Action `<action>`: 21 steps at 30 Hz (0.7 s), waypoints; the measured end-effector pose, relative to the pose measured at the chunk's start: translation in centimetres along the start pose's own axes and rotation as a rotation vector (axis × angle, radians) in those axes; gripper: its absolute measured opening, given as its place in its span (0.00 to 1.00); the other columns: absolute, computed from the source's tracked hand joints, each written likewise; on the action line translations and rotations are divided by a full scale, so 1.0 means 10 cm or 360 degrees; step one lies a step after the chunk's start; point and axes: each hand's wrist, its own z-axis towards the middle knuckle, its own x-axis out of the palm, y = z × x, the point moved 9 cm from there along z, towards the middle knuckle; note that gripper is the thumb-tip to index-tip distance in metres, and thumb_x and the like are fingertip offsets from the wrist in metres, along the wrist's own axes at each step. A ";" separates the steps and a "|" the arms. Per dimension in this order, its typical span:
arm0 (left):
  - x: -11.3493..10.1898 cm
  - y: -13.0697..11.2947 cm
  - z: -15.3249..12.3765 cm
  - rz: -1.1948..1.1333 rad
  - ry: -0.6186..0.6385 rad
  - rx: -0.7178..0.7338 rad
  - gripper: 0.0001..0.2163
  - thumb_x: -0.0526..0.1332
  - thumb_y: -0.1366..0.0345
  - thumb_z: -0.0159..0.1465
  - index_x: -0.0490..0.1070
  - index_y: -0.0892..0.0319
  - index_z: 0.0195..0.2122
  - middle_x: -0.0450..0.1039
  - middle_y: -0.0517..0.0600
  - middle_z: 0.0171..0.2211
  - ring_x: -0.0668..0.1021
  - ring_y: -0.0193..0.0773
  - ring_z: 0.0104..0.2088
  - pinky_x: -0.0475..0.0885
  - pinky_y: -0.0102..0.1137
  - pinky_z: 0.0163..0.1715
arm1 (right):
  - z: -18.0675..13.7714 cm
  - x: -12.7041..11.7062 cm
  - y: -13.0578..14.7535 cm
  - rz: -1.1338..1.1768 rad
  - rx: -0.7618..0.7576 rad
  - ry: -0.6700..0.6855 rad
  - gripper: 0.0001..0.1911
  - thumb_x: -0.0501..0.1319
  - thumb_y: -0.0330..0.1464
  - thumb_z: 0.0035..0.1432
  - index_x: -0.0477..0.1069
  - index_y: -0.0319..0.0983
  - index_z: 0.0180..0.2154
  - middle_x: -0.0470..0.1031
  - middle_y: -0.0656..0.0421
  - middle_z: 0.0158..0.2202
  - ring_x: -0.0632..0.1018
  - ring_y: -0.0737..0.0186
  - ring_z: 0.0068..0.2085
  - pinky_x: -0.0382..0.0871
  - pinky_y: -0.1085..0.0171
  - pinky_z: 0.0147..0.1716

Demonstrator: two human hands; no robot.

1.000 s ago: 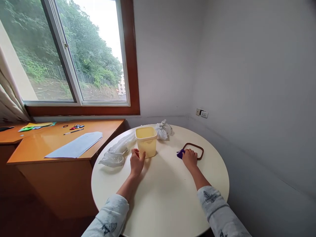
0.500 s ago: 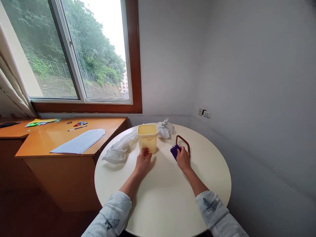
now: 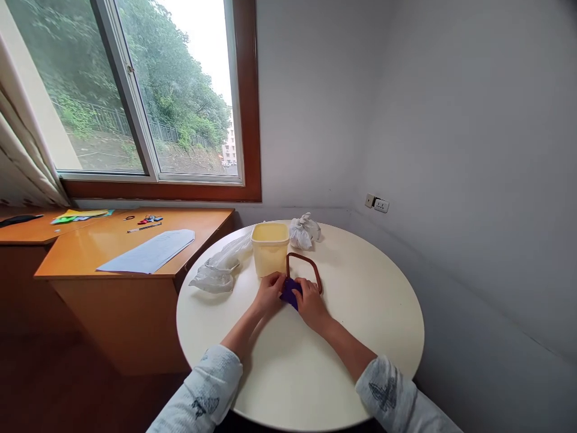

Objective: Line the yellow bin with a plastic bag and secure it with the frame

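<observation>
A brown rectangular frame (image 3: 311, 263) with a purple piece (image 3: 289, 291) at its near end sits in front of a pale yellow open tub (image 3: 270, 247) on the round white table (image 3: 360, 337). My right hand (image 3: 311, 305) grips the purple piece from the right, fingers curled around it. My left hand (image 3: 269, 291) pinches the same purple piece from the left. Both hands meet just in front of the tub.
A crumpled clear plastic bag (image 3: 216, 270) lies left of the tub and a knotted white bag (image 3: 304, 231) behind it. An orange desk (image 3: 103, 252) at the left carries a sheet of paper (image 3: 148, 251), a pen and small items. A wall socket (image 3: 377, 204) is at the right.
My right hand lifted the brown frame with its purple piece and brought it left to the front of the tub. My left hand left the tub and took hold of the purple piece.
</observation>
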 end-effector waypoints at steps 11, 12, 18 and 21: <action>-0.01 0.13 0.00 0.0042 0.0035 -0.0139 0.17 0.60 0.52 0.54 0.69 0.63 0.22 0.62 0.44 0.17 0.63 0.29 0.19 0.57 0.26 0.18 | -0.03 0.03 0.13 -0.0102 -0.0013 0.0248 0.09 0.54 0.29 0.60 0.67 0.38 0.43 0.75 0.54 0.42 0.72 0.56 0.43 0.64 0.59 0.45; -0.01 0.13 0.00 0.0047 0.0036 -0.0142 0.16 0.61 0.53 0.54 0.69 0.62 0.22 0.62 0.44 0.17 0.64 0.30 0.19 0.57 0.26 0.18 | -0.03 0.04 0.14 -0.0112 -0.0017 0.0268 0.09 0.55 0.29 0.60 0.68 0.38 0.43 0.75 0.55 0.41 0.72 0.56 0.43 0.64 0.59 0.45; -0.05 0.13 0.00 0.0085 0.0032 -0.0149 0.13 0.60 0.55 0.54 0.69 0.61 0.23 0.64 0.45 0.19 0.65 0.31 0.20 0.59 0.27 0.21 | -0.03 0.07 0.16 -0.0179 -0.0052 0.0350 0.10 0.55 0.29 0.60 0.69 0.38 0.44 0.75 0.54 0.40 0.73 0.56 0.43 0.64 0.59 0.45; -0.08 0.15 0.01 0.0096 0.0000 -0.0150 0.13 0.60 0.55 0.54 0.67 0.61 0.24 0.63 0.44 0.18 0.65 0.31 0.20 0.60 0.27 0.21 | -0.02 0.09 0.18 -0.0209 -0.0083 0.0386 0.10 0.55 0.27 0.59 0.69 0.37 0.43 0.76 0.54 0.39 0.73 0.56 0.43 0.62 0.59 0.46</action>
